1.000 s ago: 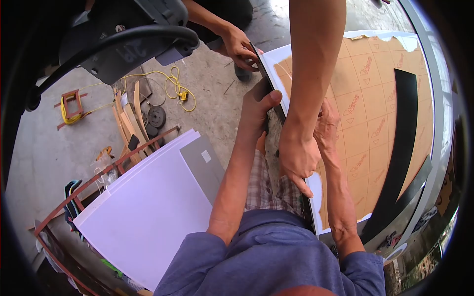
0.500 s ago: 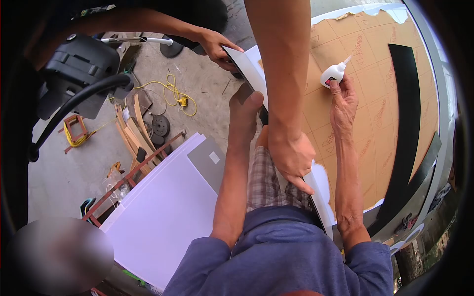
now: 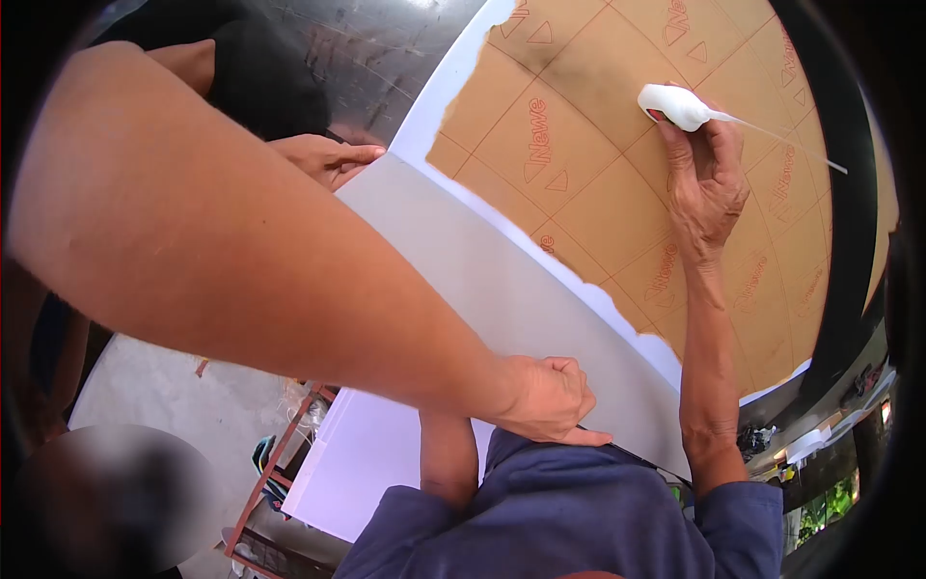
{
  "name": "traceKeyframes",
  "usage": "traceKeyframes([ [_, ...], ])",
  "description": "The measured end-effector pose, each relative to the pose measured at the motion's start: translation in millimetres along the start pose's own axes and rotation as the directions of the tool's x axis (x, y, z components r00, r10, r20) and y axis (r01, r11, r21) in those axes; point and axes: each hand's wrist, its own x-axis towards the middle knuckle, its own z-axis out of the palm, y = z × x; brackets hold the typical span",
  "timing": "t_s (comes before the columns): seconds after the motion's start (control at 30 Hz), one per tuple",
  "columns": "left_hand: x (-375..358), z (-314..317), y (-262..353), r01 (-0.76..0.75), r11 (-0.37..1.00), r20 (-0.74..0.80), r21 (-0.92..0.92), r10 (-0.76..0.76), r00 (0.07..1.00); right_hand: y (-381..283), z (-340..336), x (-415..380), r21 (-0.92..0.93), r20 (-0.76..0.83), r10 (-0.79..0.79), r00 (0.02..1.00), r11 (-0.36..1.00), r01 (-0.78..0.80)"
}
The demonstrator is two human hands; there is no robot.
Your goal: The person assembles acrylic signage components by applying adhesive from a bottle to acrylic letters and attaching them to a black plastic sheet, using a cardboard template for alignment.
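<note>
My right hand [image 3: 709, 188] grips a small white glue bottle [image 3: 680, 106] with a long thin nozzle, tilted sideways above a board covered in brown printed paper [image 3: 588, 154]. The nozzle tip points at the curved black strip [image 3: 854, 193] along the board's right side. Against the board's torn-paper, white edge stands a grey panel [image 3: 482, 251]. My left forearm [image 3: 449, 449] passes behind a co-worker's arm and the panel, which hide that hand. One co-worker's hand [image 3: 333, 159] holds the panel's far corner; another hand [image 3: 550, 400] points along its near edge.
The co-worker's arm [image 3: 270, 251] crosses the left half of the view. White sheets [image 3: 371, 463] lie below on the left, beside a rusty metal frame [image 3: 275, 463]. The concrete floor [image 3: 154, 396] shows beyond.
The view has come closer over the board. The grey panel now shows its broad face. My left hand has gone out of sight, and the bottle's nozzle has swung toward the right.
</note>
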Motion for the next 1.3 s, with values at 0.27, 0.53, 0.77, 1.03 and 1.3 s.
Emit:
traceKeyframes([
  [0.27,-9,-11,0,-0.211,0.916,0.266,0.342,0.121,0.956,-18,6,6,0.109,0.003,0.015,1.000,0.994,-0.015],
  [0.53,-6,-12,1,-0.185,0.923,0.225,0.338,0.112,0.968,-35,-17,-27,0.006,0.028,-0.076,0.997,0.997,0.076],
  [0.77,-3,-13,2,-0.171,0.920,0.195,0.352,0.107,0.975,-74,6,-71,0.242,0.749,-0.072,0.659,0.955,-0.171],
  [1.03,-10,-17,-3,-0.171,0.916,0.215,0.364,0.096,0.972,-78,54,-63,0.229,0.828,-0.143,0.542,0.969,-0.096],
  [1.3,-8,-20,-6,-0.175,0.922,0.233,0.346,0.096,0.968,-79,60,-67,0.199,0.829,-0.136,0.543,0.978,-0.059],
])
